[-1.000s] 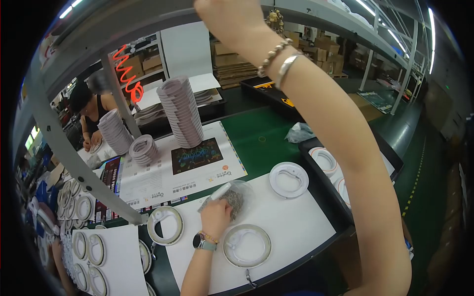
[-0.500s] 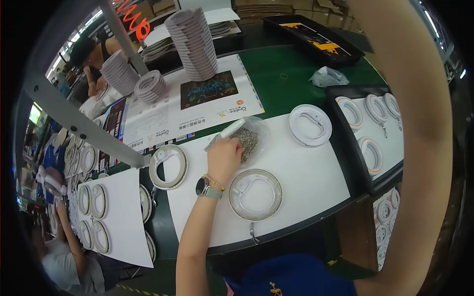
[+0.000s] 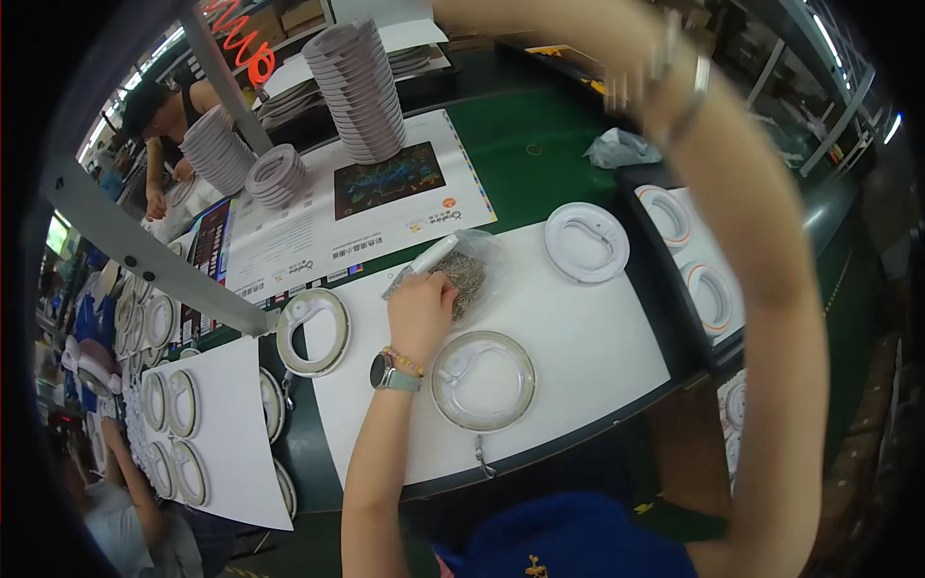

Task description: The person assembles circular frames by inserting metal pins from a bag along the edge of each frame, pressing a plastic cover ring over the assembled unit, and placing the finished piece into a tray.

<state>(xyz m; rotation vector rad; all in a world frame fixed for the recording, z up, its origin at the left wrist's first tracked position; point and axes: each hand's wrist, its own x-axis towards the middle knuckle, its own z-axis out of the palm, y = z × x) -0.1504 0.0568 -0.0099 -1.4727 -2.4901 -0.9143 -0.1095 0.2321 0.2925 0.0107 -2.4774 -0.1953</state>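
White sheet (image 3: 578, 356), approx. central on bench, is the landmark. Printed sheet (image 3: 275, 246) lies behind it, w/ dark picture panel; logo lettering ends "shine", 1st part unclear; Chinese characters beside it too small to read w/ certainty. Black tray (image 3: 668, 270) at rt. of white sheet, holding orange-lined rings. Tall stack (image 3: 361, 106) of pale rings on printed sheet, slightly uneven. R. hand (image 3: 568, 29) raised beyond white sheet at top of view, motion-blurred & cut off; opening & contents cannot be told. L. hand (image 3: 422, 303), watch on wrist, over rear of white sheet: fingers curled in, nearly closed, fingertips at clear bag (image 3: 493, 275); whether a piece is pinched cannot be told. Near ring (image 3: 443, 380) flat on front half of white sheet: translucent, yellowish rim, pale curled strip inside. White ring (image 3: 555, 246) flat at rear rt. of sheet, similar curled insert. Left ring (image 3: 289, 337) overlaps sheet's L. edge. Bag lies on rear part of sheet, w/ many small grey metal pieces (image 3: 467, 281) inside. Metal clasp (image 3: 481, 455) at sheet's front edge, just below near ring.
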